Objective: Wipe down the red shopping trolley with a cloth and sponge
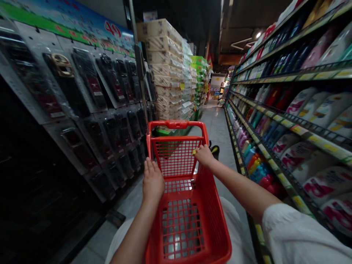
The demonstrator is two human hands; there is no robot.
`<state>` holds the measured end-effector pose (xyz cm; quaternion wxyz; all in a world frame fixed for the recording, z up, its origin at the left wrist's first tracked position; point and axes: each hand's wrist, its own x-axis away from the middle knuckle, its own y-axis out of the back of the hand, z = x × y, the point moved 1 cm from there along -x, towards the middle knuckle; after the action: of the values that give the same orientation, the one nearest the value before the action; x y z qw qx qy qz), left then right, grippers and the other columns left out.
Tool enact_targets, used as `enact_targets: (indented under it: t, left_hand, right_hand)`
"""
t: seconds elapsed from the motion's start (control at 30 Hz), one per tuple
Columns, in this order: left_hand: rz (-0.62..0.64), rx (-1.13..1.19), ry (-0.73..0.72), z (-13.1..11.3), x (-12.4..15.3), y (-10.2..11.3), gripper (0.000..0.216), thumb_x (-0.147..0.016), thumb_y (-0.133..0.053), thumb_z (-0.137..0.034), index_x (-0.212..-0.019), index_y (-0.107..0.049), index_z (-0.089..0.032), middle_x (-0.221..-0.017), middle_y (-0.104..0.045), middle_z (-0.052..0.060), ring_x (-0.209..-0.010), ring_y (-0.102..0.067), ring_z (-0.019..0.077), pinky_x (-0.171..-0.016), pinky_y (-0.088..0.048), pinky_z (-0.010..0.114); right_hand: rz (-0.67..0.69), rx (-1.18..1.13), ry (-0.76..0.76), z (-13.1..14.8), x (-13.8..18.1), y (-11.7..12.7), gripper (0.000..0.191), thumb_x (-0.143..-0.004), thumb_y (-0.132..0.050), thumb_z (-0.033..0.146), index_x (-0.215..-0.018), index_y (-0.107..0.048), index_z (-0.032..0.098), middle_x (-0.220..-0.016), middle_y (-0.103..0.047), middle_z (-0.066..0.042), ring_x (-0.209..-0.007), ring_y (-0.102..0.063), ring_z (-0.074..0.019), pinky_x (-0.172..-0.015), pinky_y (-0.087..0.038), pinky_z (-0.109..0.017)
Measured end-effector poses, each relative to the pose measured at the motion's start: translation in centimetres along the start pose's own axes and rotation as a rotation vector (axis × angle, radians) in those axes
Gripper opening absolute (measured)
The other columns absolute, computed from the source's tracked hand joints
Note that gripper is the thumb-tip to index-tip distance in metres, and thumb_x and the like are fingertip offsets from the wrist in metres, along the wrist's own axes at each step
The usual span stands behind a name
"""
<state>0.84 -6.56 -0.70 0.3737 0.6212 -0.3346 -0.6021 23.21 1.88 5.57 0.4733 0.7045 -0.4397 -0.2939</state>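
Note:
A red plastic shopping basket cart [220, 220] with a grid floor and a raised handle stands right in front of me. My left hand [152, 179] lies along its left rim, fingers stretched out and close together; the thumb is hidden. On the opposite rim, near the handle end, my right hand [205, 156] is closed with bent fingers around the edge. A small yellow bit [194, 151] shows at the right fingertips, too small to name. Through the grid floor of the basket the grey ground shows.
Packaged belts [89, 79] hang on a display rack at the left. Behind it rise stacked wrapped packs [165, 55] and green packs [198, 69]. Shelves of bottles [299, 146] line the right side. A tiled aisle [216, 119] runs ahead; a dark shoe [215, 151] shows beside the cart.

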Motion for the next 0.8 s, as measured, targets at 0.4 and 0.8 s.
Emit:
enact_targets:
  t: [0.4,0.8]
  left_hand:
    - [-0.045,0.046,0.029,0.4,0.7,-1.3,0.054,-0.083,-0.049,-0.008,-0.136,-0.05,0.007,-0.153,-0.028,0.032,-0.144,-0.029,0.0372,-0.114,-0.036,0.043]
    - [0.004,0.012,0.114,0.0,0.7,-0.9,0.06,-0.079,-0.037,0.007,-0.137,-0.052,0.001,-0.154,-0.026,0.029,-0.143,-0.03,0.0348,-0.11,-0.042,0.038]
  right_hand:
    - [-0.197,-0.292,-0.415,-0.1,-7.4,2.0,0.047,-0.093,-0.035,0.014,-0.133,-0.058,0.025,-0.123,-0.06,-0.013,-0.108,-0.053,-0.0287,-0.076,-0.046,-0.033]
    - [-0.292,-0.379,-0.061,13.0,-12.6,8.6,0.044,-0.102,-0.023,0.028,-0.133,-0.054,0.032,-0.131,-0.057,-0.009,-0.113,-0.048,-0.0254,-0.077,-0.047,-0.031]
